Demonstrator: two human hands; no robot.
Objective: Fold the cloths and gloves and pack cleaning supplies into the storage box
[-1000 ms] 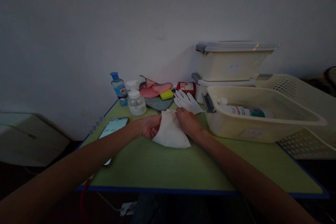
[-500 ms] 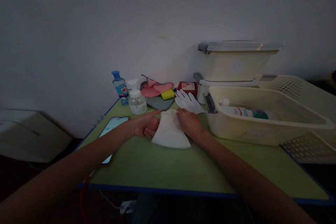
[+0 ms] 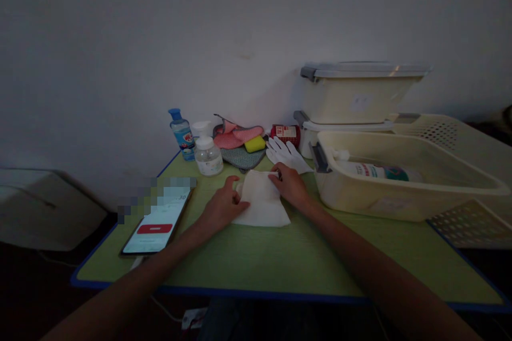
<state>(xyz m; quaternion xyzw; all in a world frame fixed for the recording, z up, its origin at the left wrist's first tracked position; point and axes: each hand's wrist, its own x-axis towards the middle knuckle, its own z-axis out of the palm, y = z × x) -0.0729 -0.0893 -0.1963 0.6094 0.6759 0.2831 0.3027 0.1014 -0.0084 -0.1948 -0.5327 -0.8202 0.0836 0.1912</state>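
A folded white cloth (image 3: 261,208) lies on the green table in front of me, narrower at its far edge and flaring toward me. At its upper right corner, my right hand (image 3: 291,184) is closed, pinching the fabric between thumb and fingers. My left hand (image 3: 222,205) is beside the cloth's left edge, thumb and index finger spread apart in a C shape. The left thumb tip overlaps the fabric; I cannot tell how firmly it touches. Just behind lies a white glove (image 3: 288,155) with its fingers pointing to the wall.
A phone (image 3: 154,224) lies at left. Behind are a blue bottle (image 3: 183,136), a clear pump bottle (image 3: 209,157), pink and grey cloths (image 3: 240,136), a yellow sponge (image 3: 255,144) and a red container (image 3: 285,133). Cream bins (image 3: 372,200) stand at right, one holding a white bottle (image 3: 372,170).
My left hand has come off the cloth's upper left corner, moving toward me and opening along the left edge. My right hand stays at the upper right corner. The cloth's far edge sits slightly lower.
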